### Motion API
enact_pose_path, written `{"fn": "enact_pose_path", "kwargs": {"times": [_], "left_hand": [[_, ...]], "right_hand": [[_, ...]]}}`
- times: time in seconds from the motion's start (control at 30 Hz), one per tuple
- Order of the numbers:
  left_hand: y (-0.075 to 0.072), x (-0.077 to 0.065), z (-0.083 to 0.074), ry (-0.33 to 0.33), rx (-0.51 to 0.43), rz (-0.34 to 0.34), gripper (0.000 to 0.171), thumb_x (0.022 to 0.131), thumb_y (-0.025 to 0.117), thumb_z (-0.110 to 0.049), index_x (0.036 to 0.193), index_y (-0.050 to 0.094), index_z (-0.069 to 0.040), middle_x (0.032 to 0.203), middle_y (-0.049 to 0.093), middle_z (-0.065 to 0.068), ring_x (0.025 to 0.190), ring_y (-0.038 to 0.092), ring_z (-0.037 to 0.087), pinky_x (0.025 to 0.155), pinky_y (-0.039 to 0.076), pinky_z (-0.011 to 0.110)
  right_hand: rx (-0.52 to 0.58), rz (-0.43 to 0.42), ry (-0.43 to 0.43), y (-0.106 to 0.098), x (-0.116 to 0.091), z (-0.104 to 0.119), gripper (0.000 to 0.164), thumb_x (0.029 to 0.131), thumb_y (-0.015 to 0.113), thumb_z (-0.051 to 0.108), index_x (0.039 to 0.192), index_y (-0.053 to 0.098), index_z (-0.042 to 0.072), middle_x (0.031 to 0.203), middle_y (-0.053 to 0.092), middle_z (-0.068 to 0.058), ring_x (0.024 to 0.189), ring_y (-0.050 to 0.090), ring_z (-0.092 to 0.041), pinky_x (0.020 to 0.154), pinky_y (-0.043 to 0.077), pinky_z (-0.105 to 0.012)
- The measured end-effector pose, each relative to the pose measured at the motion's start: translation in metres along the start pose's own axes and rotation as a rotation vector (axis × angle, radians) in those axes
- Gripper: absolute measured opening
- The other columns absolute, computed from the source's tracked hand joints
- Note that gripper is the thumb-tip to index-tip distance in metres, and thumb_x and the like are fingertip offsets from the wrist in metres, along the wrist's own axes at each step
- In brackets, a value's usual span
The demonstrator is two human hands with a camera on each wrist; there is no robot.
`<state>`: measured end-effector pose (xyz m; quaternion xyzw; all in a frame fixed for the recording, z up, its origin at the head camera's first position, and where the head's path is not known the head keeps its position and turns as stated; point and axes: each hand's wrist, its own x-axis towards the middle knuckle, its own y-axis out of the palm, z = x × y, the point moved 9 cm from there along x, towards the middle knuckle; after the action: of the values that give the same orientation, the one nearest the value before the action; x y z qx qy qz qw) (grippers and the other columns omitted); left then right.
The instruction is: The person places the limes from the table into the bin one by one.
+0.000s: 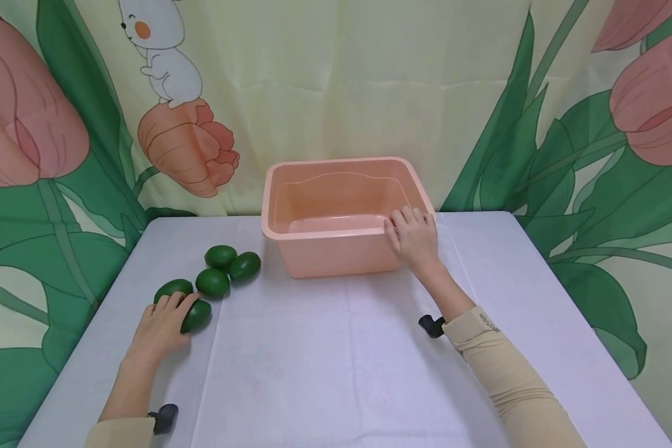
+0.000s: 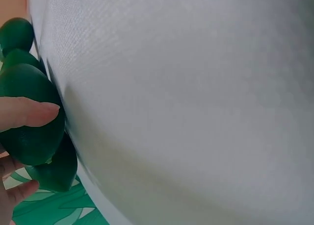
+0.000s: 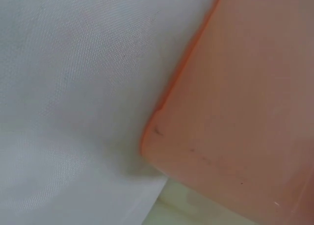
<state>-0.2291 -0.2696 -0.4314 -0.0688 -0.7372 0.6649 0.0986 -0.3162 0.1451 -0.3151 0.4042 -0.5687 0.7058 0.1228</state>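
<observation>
Several smooth, dark green avocados lie on the left of the table. My left hand is at the nearest avocado, thumb on one side and fingers over the other. In the left wrist view the thumb presses on that avocado, and a second avocado sits right behind it, close to the other fingers. My right hand grips the front right rim of an open pink plastic bin, fingers curled over the edge. Only the bin's outer wall shows in the right wrist view.
Beyond my left hand are more avocados, one just left of the bin. A white cloth covers the table. Behind the bin hangs a curtain printed with tulips and a rabbit. Each wrist wears a small black device.
</observation>
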Motion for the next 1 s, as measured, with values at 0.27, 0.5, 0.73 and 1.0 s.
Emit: {"fn": "enact_pose_path", "kwargs": {"times": [0.27,0.5,0.73,1.0], "left_hand": [[-0.002,0.002,0.000,-0.007,-0.016,-0.010,0.071,0.061,0.077,-0.007,0.125,0.045,0.001,0.115,0.045,0.025,0.107,0.040,0.043,0.084,0.033,0.062],[-0.006,0.007,-0.004,-0.024,-0.068,0.010,0.068,0.066,0.073,-0.012,0.126,0.044,0.000,0.117,0.043,0.025,0.108,0.040,0.044,0.084,0.033,0.064],[-0.025,0.016,-0.018,0.005,-0.087,-0.051,0.065,0.069,0.073,-0.017,0.125,0.044,-0.003,0.111,0.045,0.024,0.098,0.045,0.041,0.078,0.037,0.058],[-0.045,0.029,-0.028,0.001,-0.093,-0.096,0.068,0.069,0.073,-0.018,0.126,0.041,-0.002,0.109,0.043,0.023,0.093,0.043,0.040,0.074,0.037,0.055]], "right_hand": [[-0.011,0.016,0.001,0.002,-0.001,0.000,0.036,0.094,0.031,0.030,0.086,0.056,0.006,0.083,0.052,-0.011,0.075,0.045,-0.029,0.070,0.035,-0.043],[-0.013,-0.007,0.001,0.003,-0.003,-0.002,0.040,0.095,0.027,0.031,0.085,0.056,0.005,0.081,0.051,-0.011,0.074,0.045,-0.029,0.068,0.035,-0.043],[-0.023,-0.050,-0.003,0.001,-0.004,-0.001,0.042,0.095,0.024,0.032,0.083,0.054,0.005,0.080,0.051,-0.011,0.073,0.045,-0.030,0.067,0.035,-0.044],[-0.027,-0.071,-0.015,-0.001,-0.003,0.002,0.036,0.094,0.029,0.028,0.081,0.053,0.004,0.079,0.050,-0.012,0.072,0.044,-0.030,0.066,0.034,-0.044]]}}
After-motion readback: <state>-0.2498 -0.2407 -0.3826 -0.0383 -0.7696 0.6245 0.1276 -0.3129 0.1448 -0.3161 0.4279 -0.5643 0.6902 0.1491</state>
